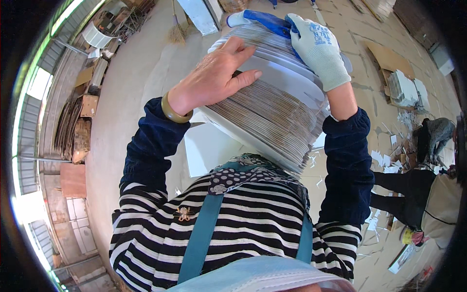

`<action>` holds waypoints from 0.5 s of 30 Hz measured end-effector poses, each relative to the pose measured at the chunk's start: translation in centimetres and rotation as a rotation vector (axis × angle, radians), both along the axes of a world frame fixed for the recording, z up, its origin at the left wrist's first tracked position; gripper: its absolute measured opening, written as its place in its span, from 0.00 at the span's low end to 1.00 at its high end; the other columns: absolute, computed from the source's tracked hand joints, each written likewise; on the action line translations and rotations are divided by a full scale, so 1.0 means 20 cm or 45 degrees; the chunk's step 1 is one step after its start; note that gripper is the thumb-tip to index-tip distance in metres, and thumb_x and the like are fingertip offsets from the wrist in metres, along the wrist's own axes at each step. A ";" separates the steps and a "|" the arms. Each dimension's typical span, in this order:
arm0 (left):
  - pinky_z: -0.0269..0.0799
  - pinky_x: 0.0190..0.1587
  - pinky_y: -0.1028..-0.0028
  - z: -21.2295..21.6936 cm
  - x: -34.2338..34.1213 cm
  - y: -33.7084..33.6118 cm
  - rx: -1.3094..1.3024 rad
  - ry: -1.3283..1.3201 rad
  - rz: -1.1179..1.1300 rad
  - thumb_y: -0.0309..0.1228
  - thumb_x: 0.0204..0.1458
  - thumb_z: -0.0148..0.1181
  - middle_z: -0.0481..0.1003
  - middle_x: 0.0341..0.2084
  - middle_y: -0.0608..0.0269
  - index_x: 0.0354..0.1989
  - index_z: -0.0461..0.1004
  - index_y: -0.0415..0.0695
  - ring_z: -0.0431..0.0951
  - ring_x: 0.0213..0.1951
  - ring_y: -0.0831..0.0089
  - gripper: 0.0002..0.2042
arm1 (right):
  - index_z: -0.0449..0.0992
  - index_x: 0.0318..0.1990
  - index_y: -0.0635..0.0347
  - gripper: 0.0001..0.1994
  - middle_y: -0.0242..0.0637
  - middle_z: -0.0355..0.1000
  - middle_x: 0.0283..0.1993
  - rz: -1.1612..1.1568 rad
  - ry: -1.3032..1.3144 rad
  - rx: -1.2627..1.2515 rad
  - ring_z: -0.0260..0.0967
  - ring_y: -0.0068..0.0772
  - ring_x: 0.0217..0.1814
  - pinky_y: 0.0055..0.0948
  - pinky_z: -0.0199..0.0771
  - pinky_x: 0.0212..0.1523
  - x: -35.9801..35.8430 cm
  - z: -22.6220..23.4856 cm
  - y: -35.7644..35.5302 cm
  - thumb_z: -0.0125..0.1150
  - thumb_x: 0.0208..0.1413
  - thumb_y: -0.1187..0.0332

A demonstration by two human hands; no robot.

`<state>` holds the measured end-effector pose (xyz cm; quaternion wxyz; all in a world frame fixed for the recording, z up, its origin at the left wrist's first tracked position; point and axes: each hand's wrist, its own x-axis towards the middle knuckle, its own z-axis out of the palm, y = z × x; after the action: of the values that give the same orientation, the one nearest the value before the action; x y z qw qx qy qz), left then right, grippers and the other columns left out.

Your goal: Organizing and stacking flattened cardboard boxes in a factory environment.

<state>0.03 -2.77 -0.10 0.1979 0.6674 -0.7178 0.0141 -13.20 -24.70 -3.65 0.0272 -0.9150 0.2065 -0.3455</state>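
Observation:
A thick stack of thin cardboard sheets (272, 104), brown-edged with white faces, stands in front of my chest, its layers fanned and uneven. My left hand (219, 73) is bare, with a bangle (176, 108) at the wrist. It lies over the stack's left side, thumb and fingers apart. On my right hand (318, 51) is a white knit glove with a blue palm. That hand is bent over the far right of the stack. A loose blue-and-white work glove (265, 20) stretches across the far end, its finger end at my right fingertips; their grip is partly hidden.
A white sheet (209, 146) lies below the stack's left side. A broom (176, 31) stands farther off. At right are more stacked sheets (404, 90), paper scraps (379, 158) and a bending person (418, 197). Cardboard piles (73, 121) line the left wall.

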 end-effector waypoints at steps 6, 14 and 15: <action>0.71 0.52 0.61 -0.02 0.03 0.00 -0.225 -0.243 -0.059 0.43 0.62 0.59 0.69 0.48 0.46 0.55 0.73 0.32 0.74 0.48 0.50 0.24 | 0.72 0.62 0.49 0.20 0.42 0.78 0.52 -0.099 0.222 0.099 0.76 0.46 0.54 0.43 0.74 0.58 0.01 0.05 0.01 0.49 0.64 0.60; 0.70 0.46 0.63 -0.02 -0.01 0.02 -0.060 0.227 0.047 0.39 0.63 0.59 0.68 0.49 0.47 0.64 0.66 0.37 0.76 0.36 0.55 0.25 | 0.72 0.62 0.48 0.20 0.42 0.78 0.51 -0.101 0.203 0.079 0.76 0.46 0.54 0.44 0.74 0.57 0.00 0.03 0.00 0.50 0.64 0.59; 0.70 0.46 0.62 -0.02 -0.01 0.01 -0.027 0.178 0.053 0.39 0.63 0.57 0.67 0.49 0.47 0.66 0.64 0.38 0.76 0.38 0.55 0.26 | 0.72 0.62 0.48 0.20 0.42 0.78 0.51 -0.099 0.212 0.082 0.76 0.46 0.54 0.43 0.74 0.57 0.01 0.04 0.01 0.50 0.64 0.59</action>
<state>-0.13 -2.48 -0.42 0.2545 0.6794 -0.6879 -0.0209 -13.08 -24.60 -2.94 0.0258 -0.9305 0.2543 -0.2622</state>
